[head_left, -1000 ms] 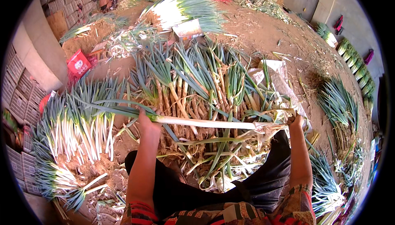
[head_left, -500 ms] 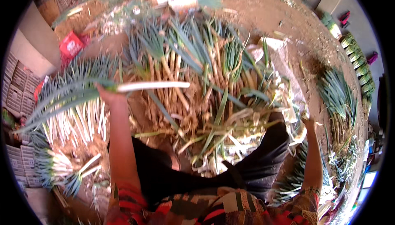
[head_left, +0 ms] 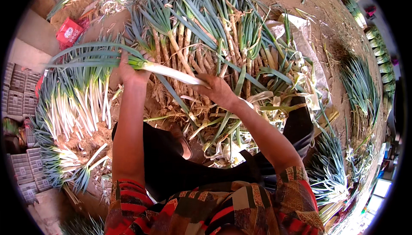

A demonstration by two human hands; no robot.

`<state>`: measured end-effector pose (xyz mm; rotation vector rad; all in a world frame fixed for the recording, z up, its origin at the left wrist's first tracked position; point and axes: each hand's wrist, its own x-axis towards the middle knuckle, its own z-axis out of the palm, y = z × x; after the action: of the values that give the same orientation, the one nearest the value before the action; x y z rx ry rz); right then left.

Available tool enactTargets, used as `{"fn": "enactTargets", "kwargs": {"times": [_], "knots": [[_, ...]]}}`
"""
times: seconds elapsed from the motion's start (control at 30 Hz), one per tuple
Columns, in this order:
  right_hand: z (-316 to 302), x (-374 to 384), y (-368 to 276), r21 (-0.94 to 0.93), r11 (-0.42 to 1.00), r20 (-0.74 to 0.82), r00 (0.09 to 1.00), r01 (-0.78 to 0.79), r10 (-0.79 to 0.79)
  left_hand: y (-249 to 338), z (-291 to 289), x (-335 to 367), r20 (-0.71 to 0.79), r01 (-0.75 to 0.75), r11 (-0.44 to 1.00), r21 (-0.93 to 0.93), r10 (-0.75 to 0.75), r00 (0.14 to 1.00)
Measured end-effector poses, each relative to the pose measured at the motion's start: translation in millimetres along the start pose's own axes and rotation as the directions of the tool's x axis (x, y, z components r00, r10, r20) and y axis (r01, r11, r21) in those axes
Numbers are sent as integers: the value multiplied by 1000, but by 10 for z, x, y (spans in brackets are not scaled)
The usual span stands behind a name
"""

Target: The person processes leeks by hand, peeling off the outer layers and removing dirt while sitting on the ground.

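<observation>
I hold one long leek [head_left: 161,68] across my body, white stalk to the right, green leaves fanning out to the left. My left hand [head_left: 131,69] grips it where white turns to green. My right hand [head_left: 216,90] closes on the root end of the white stalk. Below and beyond both hands lies a big heap of unpeeled, earthy leeks [head_left: 214,33]. To my left sits a pile of cleaned white leeks [head_left: 77,106].
Peeled skins and trimmings [head_left: 240,136] litter the ground by my knees. A red bag [head_left: 68,30] lies at the far left, grey crates [head_left: 19,97] line the left edge, and more leek bundles [head_left: 358,84] lie on the dirt floor to the right.
My right hand has come back from the lower right and taken the stalk's root end. The leek has shifted right and tilted; the view has dropped closer to the heap.
</observation>
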<state>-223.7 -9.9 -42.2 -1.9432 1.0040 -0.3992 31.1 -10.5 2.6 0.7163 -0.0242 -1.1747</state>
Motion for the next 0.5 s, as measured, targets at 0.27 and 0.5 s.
{"fn": "enactTargets", "kwargs": {"times": [0.27,0.5], "knots": [[108,-171,-4,781,505,343,928,-368,145,-8,16,-73,183,88,995,53,-96,978],[55,-327,65,810,427,396,912,-402,106,-170,92,-144,85,107,986,125,-118,989]]}}
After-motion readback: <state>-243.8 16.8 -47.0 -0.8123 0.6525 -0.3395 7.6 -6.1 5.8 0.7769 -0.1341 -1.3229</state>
